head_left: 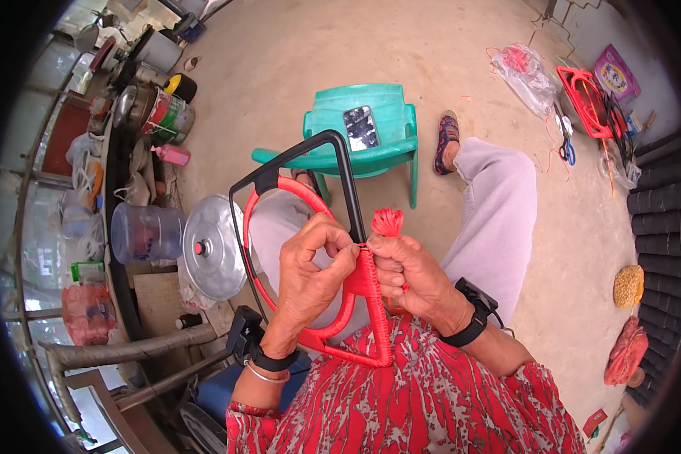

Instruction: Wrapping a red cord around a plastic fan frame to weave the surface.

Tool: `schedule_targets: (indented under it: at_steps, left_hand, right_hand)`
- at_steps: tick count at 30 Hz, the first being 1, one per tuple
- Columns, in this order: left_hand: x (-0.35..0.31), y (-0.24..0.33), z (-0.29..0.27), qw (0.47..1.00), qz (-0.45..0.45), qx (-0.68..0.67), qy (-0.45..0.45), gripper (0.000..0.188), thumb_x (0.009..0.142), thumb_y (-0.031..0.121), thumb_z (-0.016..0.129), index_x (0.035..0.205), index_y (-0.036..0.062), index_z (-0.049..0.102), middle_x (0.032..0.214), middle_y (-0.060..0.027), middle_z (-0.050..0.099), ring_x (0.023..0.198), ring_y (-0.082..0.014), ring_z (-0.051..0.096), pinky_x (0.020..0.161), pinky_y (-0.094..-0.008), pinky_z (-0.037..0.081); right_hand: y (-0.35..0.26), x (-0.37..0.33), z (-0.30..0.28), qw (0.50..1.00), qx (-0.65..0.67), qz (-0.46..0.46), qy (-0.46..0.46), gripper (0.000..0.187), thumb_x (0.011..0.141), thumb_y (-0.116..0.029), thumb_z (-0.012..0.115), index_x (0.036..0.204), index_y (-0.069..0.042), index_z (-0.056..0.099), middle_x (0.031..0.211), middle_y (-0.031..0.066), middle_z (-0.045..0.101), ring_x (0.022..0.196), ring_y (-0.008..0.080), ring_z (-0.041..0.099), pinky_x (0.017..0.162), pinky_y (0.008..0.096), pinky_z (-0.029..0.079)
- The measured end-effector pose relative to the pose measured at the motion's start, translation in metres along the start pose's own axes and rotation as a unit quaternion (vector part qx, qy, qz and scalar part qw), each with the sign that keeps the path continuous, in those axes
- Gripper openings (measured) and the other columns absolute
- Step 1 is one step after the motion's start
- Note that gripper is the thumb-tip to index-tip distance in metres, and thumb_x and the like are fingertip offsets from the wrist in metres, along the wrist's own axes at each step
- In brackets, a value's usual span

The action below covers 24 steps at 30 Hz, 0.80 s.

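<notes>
A black frame with a round ring inside it leans over my lap. Red cord is wound tightly along its near side and bottom, and the ring is red as well. My left hand is closed in a pinch at the upper end of the winding, where red meets bare black; the strand between its fingertips is hardly visible. Just across the same bar, my right hand grips a folded bundle of red cord, its looped end sticking up above the thumb. Both wrists wear black straps with small devices.
Ahead stands a green plastic chair with a phone on its seat. On the left are a metal lid and a clear water jug. Scissors, a bag of red cord and another red frame lie right.
</notes>
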<state>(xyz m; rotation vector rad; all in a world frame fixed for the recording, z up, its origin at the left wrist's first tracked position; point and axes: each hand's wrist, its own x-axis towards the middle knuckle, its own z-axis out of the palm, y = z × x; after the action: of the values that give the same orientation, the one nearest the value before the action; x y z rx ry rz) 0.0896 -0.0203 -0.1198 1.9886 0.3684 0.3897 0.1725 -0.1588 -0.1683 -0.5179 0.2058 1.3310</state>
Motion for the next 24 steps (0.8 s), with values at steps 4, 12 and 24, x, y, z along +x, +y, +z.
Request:
schedule_targets:
  at_steps: [4, 12, 24]
  left_hand:
    - [-0.008, -0.009, 0.004, 0.989, -0.042, -0.131, 0.058, 0.007, 0.078, -0.004, 0.06, 0.076, 0.0008, 0.055, 0.076, -0.0041, 0.056, 0.068, -0.0114, 0.051, 0.062, -0.0246, 0.043]
    - [-0.026, -0.043, 0.009, 0.806, -0.154, -0.556, 0.133, 0.008, 0.083, 0.008, 0.059, 0.086, 0.0037, 0.053, 0.077, -0.0063, 0.053, 0.071, -0.0155, 0.046, 0.068, -0.0277, 0.039]
    - [-0.025, -0.052, 0.026, 0.706, -0.257, -0.651, 0.107, 0.023, 0.095, 0.024, 0.053, 0.104, 0.0032, 0.056, 0.096, -0.007, 0.06, 0.09, -0.0152, 0.056, 0.085, -0.0299, 0.044]
  right_hand:
    - [0.0, 0.0, 0.0, 1.0, -0.003, 0.002, -0.001, 0.013, 0.089, -0.02, 0.063, 0.088, -0.013, 0.053, 0.058, -0.011, 0.035, 0.045, 0.0002, 0.035, 0.037, 0.0182, 0.029]
    - [-0.008, 0.004, -0.007, 0.996, -0.077, -0.033, 0.023, 0.021, 0.093, -0.023, 0.059, 0.079, -0.015, 0.045, 0.057, -0.0081, 0.033, 0.044, 0.0024, 0.032, 0.037, 0.0194, 0.025]
    - [-0.02, 0.018, -0.017, 0.99, -0.129, 0.053, -0.027, 0.02, 0.092, -0.02, 0.06, 0.077, -0.012, 0.05, 0.054, -0.008, 0.034, 0.042, 0.0018, 0.03, 0.036, 0.0201, 0.021]
